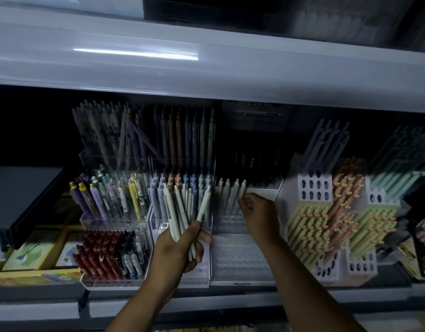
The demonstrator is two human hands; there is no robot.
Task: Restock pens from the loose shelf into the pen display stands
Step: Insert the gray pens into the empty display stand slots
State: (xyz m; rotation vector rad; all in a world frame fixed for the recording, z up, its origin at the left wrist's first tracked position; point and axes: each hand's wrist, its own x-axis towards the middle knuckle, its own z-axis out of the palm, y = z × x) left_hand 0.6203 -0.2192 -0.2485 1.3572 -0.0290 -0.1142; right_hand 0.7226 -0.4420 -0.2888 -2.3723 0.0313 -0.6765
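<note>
Overhanging the bay, white shelf edge caps headroom. Clear display stand: front hole rows free. Left hand grips fanned pen bundle. Right hand pinches single pen at rear row; tip hidden, blurred.

Pale cream pens, dark red pens (glossy).

Pen bundle left of tiered stand

Overhead shelf edge: glossy, smooth, bright streak reflected. Front display stands: clear glossy plastic. Bunched pale pens: matt plastic barrels. Perforated white holders: opaque, matt plastic.
</note>
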